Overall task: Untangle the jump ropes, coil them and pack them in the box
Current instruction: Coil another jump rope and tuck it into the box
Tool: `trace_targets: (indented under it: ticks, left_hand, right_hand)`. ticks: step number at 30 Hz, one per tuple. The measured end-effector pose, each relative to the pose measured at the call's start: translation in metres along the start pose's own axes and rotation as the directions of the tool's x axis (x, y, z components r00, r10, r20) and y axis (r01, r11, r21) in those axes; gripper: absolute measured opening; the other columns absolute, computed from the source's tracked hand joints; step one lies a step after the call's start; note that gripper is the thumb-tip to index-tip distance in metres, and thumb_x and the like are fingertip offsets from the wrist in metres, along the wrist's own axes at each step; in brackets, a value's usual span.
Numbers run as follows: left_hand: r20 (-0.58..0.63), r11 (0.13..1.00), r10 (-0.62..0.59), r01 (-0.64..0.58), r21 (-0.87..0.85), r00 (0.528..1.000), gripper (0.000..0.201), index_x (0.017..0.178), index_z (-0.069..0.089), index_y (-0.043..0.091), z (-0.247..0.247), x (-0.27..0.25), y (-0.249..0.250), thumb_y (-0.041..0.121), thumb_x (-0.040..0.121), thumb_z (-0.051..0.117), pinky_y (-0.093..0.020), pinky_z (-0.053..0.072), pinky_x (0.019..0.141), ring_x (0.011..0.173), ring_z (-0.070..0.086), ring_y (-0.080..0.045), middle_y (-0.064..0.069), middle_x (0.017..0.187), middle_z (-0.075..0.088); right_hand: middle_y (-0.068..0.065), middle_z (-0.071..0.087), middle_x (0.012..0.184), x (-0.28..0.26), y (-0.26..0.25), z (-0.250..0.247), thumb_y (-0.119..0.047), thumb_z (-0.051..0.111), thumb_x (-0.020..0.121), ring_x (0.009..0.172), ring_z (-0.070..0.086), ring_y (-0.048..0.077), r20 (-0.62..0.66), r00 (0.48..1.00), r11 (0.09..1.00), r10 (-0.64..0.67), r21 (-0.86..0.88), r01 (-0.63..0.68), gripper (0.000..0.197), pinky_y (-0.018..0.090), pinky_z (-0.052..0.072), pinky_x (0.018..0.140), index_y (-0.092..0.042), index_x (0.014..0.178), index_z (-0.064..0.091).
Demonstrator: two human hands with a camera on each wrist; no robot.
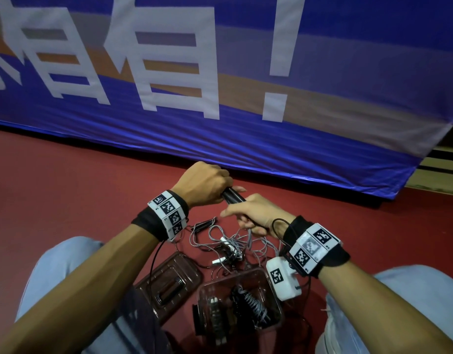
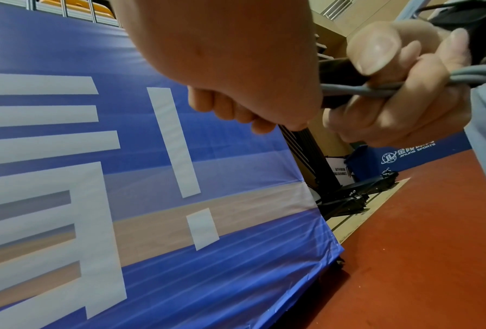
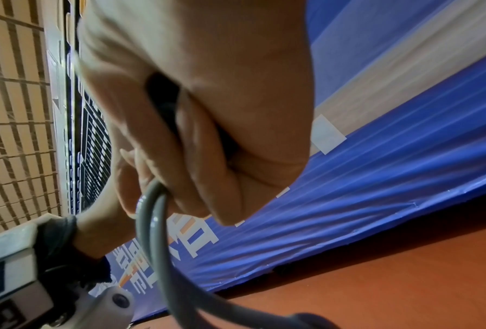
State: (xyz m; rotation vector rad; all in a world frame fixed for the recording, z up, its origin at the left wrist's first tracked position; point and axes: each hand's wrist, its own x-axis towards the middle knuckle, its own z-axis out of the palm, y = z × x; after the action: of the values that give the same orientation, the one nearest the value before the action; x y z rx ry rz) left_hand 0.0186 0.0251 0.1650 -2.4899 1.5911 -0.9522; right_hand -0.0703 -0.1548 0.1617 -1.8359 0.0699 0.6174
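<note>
Both hands hold one jump rope above the red floor. My left hand (image 1: 207, 182) grips the far end of its black handles (image 1: 233, 196). My right hand (image 1: 256, 215) is curled round the near end of the handles together with grey rope strands (image 2: 377, 89). From the right fist the grey rope (image 3: 154, 222) hangs down. A tangle of grey rope (image 1: 230, 244) with white handles lies on the floor below the hands. The clear plastic box (image 1: 276, 297) stands between my knees and holds a coiled rope (image 1: 253, 302) with dark handles.
The box's clear lid (image 1: 169, 282) lies on the floor left of the box. A big blue banner (image 1: 245, 85) rises just beyond the hands. My knees (image 1: 66, 264) in light trousers flank the box. Black stands (image 2: 349, 195) sit at the banner's right end.
</note>
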Motion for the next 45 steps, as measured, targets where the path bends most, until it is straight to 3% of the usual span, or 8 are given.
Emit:
trace_targets:
  ticks: [9, 14, 18, 22, 27, 32, 38, 45]
  left_hand:
    - [0.056, 0.968, -0.251, 0.251, 0.009, 0.966, 0.054, 0.057, 0.041, 0.02, -0.011, -0.001, -0.011, 0.047, 0.103, 0.036, -0.026, 0.023, 0.046, 0.039, 0.043, -0.029, 0.004, 0.05, 0.048]
    - [0.312, 0.738, -0.674, 0.636, 0.226, 0.67, 0.029, 0.072, 0.054, 0.017, -0.013, -0.001, -0.01, 0.035, 0.095, 0.055, -0.034, 0.037, 0.058, 0.072, 0.067, -0.037, -0.009, 0.077, 0.067]
    - [0.462, 0.662, -0.737, 0.665, 0.346, 0.494, 0.016, 0.097, 0.069, 0.013, 0.007, -0.011, 0.005, 0.023, 0.091, 0.057, -0.036, 0.046, 0.067, 0.091, 0.071, -0.034, -0.008, 0.098, 0.072]
    - [0.54, 0.672, -0.717, 0.644, 0.366, 0.441, 0.024, 0.108, 0.067, 0.012, 0.021, -0.022, 0.005, 0.027, 0.094, 0.054, -0.037, 0.052, 0.077, 0.097, 0.07, -0.032, -0.008, 0.106, 0.071]
    - [0.656, 0.825, -0.512, 0.53, 0.196, 0.555, 0.021, 0.103, 0.066, 0.015, 0.04, -0.021, 0.035, 0.026, 0.093, 0.05, -0.035, 0.05, 0.068, 0.087, 0.07, -0.03, -0.007, 0.097, 0.072]
    - [0.624, 0.968, -0.229, 0.243, 0.064, 0.747, 0.026, 0.086, 0.064, 0.014, 0.042, -0.015, 0.044, 0.031, 0.097, 0.049, -0.035, 0.052, 0.066, 0.076, 0.069, -0.033, -0.006, 0.083, 0.07]
    - [0.21, 0.958, -0.165, 0.207, -0.198, 0.964, 0.014, 0.067, 0.058, 0.016, 0.021, 0.002, 0.051, 0.02, 0.079, 0.064, -0.028, 0.043, 0.045, 0.042, 0.054, -0.029, -0.003, 0.057, 0.06]
    - [-0.327, 0.98, -0.198, 0.186, -0.068, 0.924, 0.03, 0.064, 0.056, 0.011, -0.036, 0.032, 0.036, 0.015, 0.093, 0.062, -0.025, 0.031, 0.034, 0.034, 0.044, -0.026, -0.004, 0.051, 0.054]
  right_hand:
    - [0.007, 0.046, 0.068, 0.009, 0.012, -0.001, -0.087, 0.04, 0.086, 0.031, 0.027, 0.01, 0.306, 0.897, 0.714, -0.319, 0.7, 0.016, 0.079, 0.031, 0.006, 0.047, -0.009, 0.077, 0.051]
    - [0.009, 0.053, 0.079, 0.025, 0.024, 0.035, -0.099, 0.02, 0.077, 0.049, 0.026, 0.014, 0.133, 0.931, 0.463, -0.339, 0.886, 0.042, 0.102, 0.031, 0.011, 0.056, -0.007, 0.103, 0.053]
    - [-0.006, 0.054, 0.066, 0.018, 0.021, 0.065, -0.054, 0.045, 0.105, 0.05, 0.033, 0.008, 0.063, 0.956, 0.911, -0.286, 0.326, 0.251, 0.047, 0.028, 0.025, 0.056, -0.01, 0.103, 0.062]
    - [-0.011, 0.046, 0.07, 0.014, 0.02, 0.063, -0.045, 0.038, 0.109, 0.079, 0.046, 0.016, -0.131, 0.876, 0.84, -0.464, -0.379, 0.388, 0.046, 0.037, 0.04, 0.078, -0.022, 0.069, 0.042]
    - [-0.005, 0.031, 0.056, 0.009, 0.004, 0.021, -0.035, 0.048, 0.108, 0.047, 0.025, 0.009, -0.174, 0.846, 0.813, -0.504, -0.428, 0.396, 0.048, 0.03, 0.022, 0.049, -0.018, 0.064, 0.038]
    - [0.001, 0.057, 0.056, -0.009, 0.001, -0.059, -0.058, 0.061, 0.096, 0.052, 0.054, 0.019, -0.071, 0.841, 0.532, -0.536, -0.802, 0.272, 0.053, 0.036, 0.047, 0.056, -0.016, 0.063, 0.06]
    - [0.007, 0.053, 0.055, -0.02, 0.006, -0.099, -0.056, 0.068, 0.09, 0.05, 0.039, 0.009, -0.171, 0.779, 0.664, -0.603, -0.65, 0.371, 0.045, 0.025, 0.034, 0.051, -0.019, 0.065, 0.069]
    - [-0.005, 0.043, 0.062, -0.003, 0.012, -0.068, -0.043, 0.062, 0.1, 0.059, 0.04, 0.01, -0.345, 0.726, 0.799, -0.595, -0.35, 0.488, 0.041, 0.031, 0.034, 0.055, -0.019, 0.068, 0.06]
